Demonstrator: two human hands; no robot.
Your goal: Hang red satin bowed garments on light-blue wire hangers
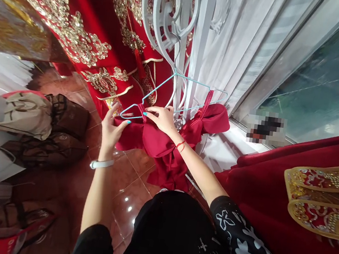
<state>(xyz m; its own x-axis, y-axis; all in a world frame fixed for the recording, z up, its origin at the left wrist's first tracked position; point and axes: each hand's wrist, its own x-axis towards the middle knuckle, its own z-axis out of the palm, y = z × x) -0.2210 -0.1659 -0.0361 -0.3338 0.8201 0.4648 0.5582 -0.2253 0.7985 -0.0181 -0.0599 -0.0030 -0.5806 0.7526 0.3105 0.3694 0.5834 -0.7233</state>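
A light blue wire hanger [174,90] hangs from a white ornate metal stand [182,33]. A plain dark red satin dress [183,137] hangs from it by a thin strap on the right arm of the hanger. My right hand [160,117] pinches the other strap at the hanger's left end, fingers closed on it. My left hand [111,129] cups the dress's left edge just below that end, fingers curled against the cloth.
Red garments with gold embroidery [75,35] hang at the upper left, and another [304,194] lies at the right. White curtains [240,36] and a window [328,81] stand behind the stand. Bags [41,127] sit on the brown tiled floor [129,171] at the left.
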